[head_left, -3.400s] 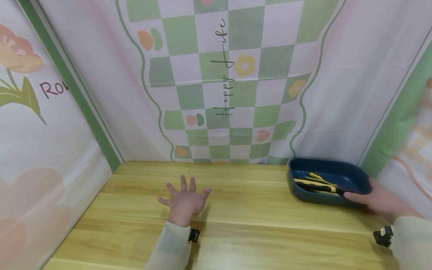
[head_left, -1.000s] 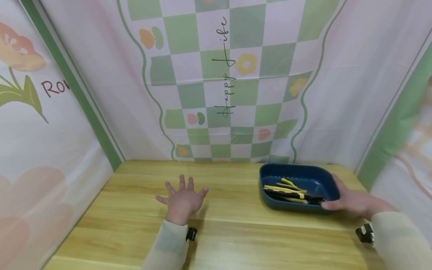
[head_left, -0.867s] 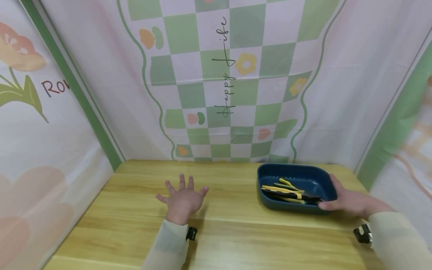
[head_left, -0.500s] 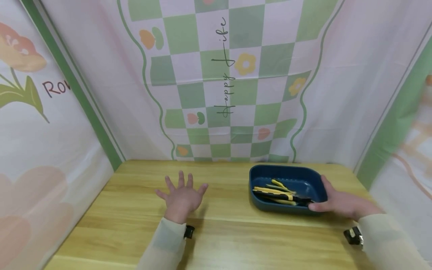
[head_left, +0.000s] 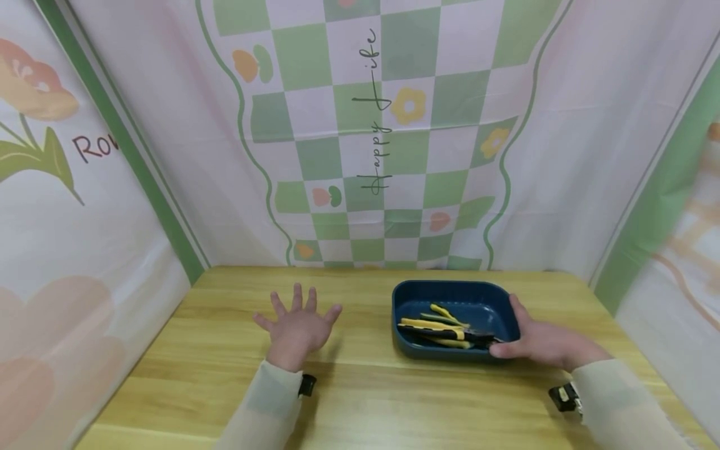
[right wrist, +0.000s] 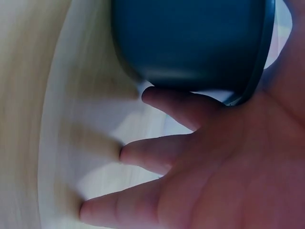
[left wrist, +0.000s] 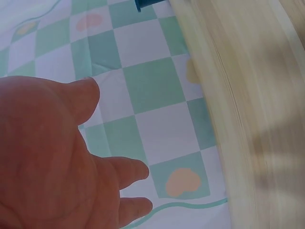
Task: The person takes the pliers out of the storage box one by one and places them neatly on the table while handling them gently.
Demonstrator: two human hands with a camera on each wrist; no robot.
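In the head view, my right hand (head_left: pixel 548 344) holds the right end of a dark blue rectangular bin (head_left: pixel 444 357), thumb over its near rim and fingers along its end wall. The right wrist view shows the index finger (right wrist: pixel 186 107) against the bin's outer wall, with the other visible fingers stretched out beside it. A pliers-like tool (head_left: pixel 433 331) with yellow-and-black handles lies in the bin, among thin yellow and green pieces (head_left: pixel 441 312). My left hand (head_left: pixel 298 334) is held to the left of the bin, fingers spread, holding nothing.
Both hands and the bin are at a wood-grain table (head_left: pixel 360 400). A curtain with green and white checks (head_left: pixel 360 156) hangs along the back edge, with printed cloth (head_left: pixel 84 250) at the left side. Each wrist wears a small black device (head_left: pixel 564 397).
My right hand has slid the bin leftward along the table from the far right corner, its contents staying inside. My left hand has stayed spread, drifting slightly left.
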